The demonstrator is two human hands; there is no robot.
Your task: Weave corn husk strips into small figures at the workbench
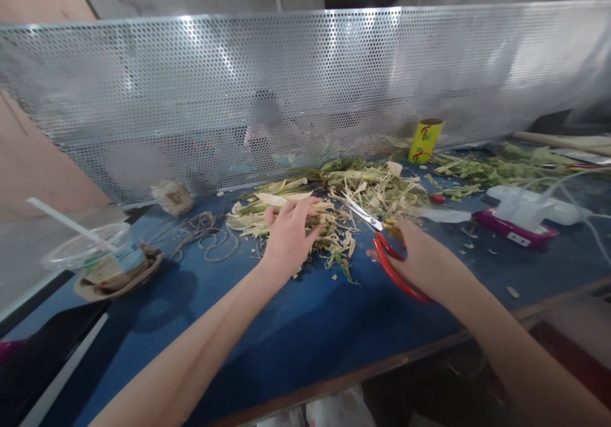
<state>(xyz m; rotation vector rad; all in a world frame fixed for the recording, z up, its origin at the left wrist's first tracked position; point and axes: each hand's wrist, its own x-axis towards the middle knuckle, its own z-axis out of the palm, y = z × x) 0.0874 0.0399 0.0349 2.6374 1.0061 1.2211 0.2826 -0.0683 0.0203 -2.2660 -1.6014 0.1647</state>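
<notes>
My left hand (291, 233) is closed around a bundle of pale, dry leaves (281, 198) that look like corn husks, with their cut ends pointing right. The palm and part of the bundle are hidden. My right hand (422, 255) grips a pair of scissors (394, 268) with red handles. Their bright blades point up and left, the tips a little to the right of the bundle's ends. Beneath and beside the bundle lie scraps of leaf and stalk (341, 252). Behind the blades a larger heap of husk trimmings (382, 188) spreads over the blue table (305, 344).
A perforated metal screen (305, 83) closes off the table's back. A yellow tube (426, 140), green leaves (506, 169) and a purple tissue pack (515, 228) are at right. To the left are loose twine (205, 236), a twine ball (172, 198) and a plastic cup with straw (112, 258).
</notes>
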